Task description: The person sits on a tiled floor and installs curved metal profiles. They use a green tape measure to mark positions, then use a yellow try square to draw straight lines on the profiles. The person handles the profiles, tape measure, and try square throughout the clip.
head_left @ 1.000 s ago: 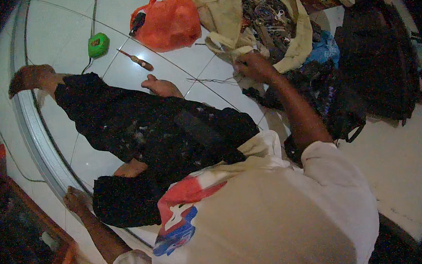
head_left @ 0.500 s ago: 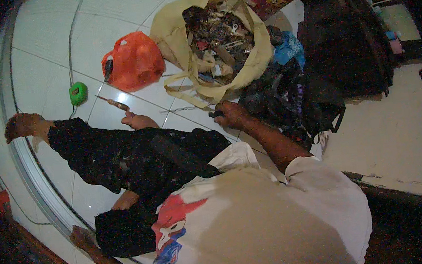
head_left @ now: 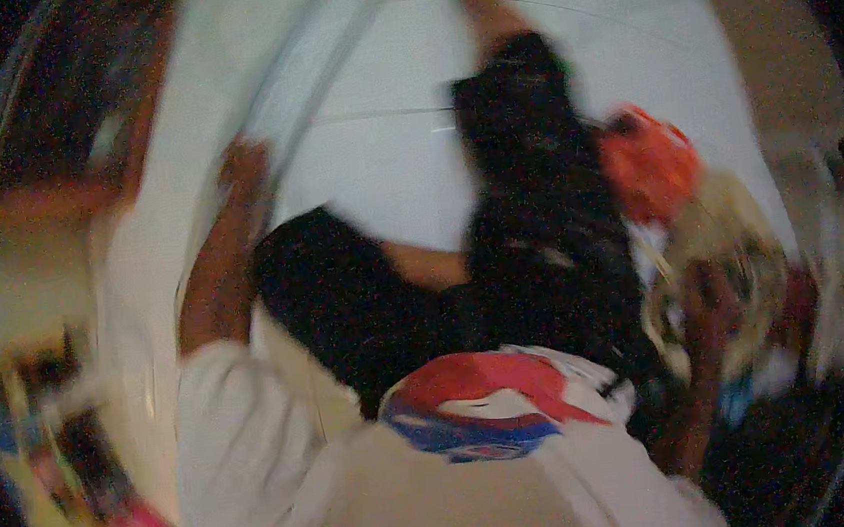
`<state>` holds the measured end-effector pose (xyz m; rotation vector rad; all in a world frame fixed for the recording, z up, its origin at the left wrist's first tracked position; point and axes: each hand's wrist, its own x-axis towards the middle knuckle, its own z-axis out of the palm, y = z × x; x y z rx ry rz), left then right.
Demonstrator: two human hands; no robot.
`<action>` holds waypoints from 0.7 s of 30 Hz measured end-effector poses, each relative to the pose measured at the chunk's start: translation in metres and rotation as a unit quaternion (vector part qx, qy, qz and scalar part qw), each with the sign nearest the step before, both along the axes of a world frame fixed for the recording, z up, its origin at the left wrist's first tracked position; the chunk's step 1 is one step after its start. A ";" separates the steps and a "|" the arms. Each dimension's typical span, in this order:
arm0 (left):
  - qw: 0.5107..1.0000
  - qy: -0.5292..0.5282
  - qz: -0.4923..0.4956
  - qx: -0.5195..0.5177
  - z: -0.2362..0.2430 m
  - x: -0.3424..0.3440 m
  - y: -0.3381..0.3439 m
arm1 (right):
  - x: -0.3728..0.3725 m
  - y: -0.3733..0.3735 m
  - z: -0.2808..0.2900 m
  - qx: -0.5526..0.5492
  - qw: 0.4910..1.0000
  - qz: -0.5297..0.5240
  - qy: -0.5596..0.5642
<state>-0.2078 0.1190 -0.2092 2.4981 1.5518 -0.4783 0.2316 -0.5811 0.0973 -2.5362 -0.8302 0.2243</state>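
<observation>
Sorting-through step, judged: right hand (head_left: 710,283), grip unreadable through blur, sits at the tan cloth bag (head_left: 716,238) beside the orange plastic bag (head_left: 649,158); left hand (head_left: 245,171) rests on the floor rail (head_left: 326,81); steadying needed next.

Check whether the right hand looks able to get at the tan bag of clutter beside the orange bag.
Probably yes, though blur limits certainty: the right hand already lies at the tan bag, nothing between them. The orange bag sits just beyond.
</observation>
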 end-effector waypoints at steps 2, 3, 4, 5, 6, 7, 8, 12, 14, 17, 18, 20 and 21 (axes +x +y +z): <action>0.980 -0.188 0.042 0.055 0.014 0.033 -0.019 | -0.009 0.061 0.044 0.033 0.997 0.062 -0.037; 0.958 -0.262 0.102 0.057 0.032 0.045 -0.028 | -0.010 0.095 0.058 0.006 0.998 0.051 -0.026; 0.953 -0.266 0.128 0.075 0.043 0.054 -0.030 | -0.018 0.137 0.074 0.013 0.987 0.150 -0.047; 0.950 -0.258 0.172 0.033 0.063 0.055 -0.036 | -0.025 0.167 0.089 0.019 0.968 0.242 -0.069; 0.951 -0.252 0.174 0.037 0.075 0.052 -0.037 | -0.032 0.204 0.096 0.052 0.930 0.349 -0.099; 0.949 -0.262 0.166 0.055 0.088 0.049 -0.038 | -0.037 0.236 0.099 0.005 0.930 0.359 -0.080; 0.950 -0.270 0.140 0.065 0.098 0.044 -0.033 | -0.040 0.267 0.096 -0.017 0.919 0.389 -0.066; 0.949 -0.293 0.094 0.071 0.120 0.020 -0.019 | -0.050 0.376 0.051 -0.026 0.823 0.567 -0.025; 0.956 -0.259 0.120 0.073 0.118 0.023 -0.018 | -0.067 0.418 0.025 -0.090 0.757 0.648 -0.001; 0.949 -0.254 0.141 0.119 0.118 0.037 -0.028 | -0.125 0.484 -0.033 -0.066 0.654 0.752 -0.046; 0.957 -0.220 0.142 0.122 0.120 0.043 -0.034 | -0.152 0.492 -0.053 -0.032 0.663 0.748 -0.016; 0.952 -0.246 0.143 0.116 0.127 0.054 -0.054 | -0.206 0.491 -0.106 -0.084 0.656 0.750 0.025; 0.959 -0.213 0.148 0.112 0.131 0.064 -0.063 | -0.230 0.486 -0.133 -0.065 0.662 0.745 0.061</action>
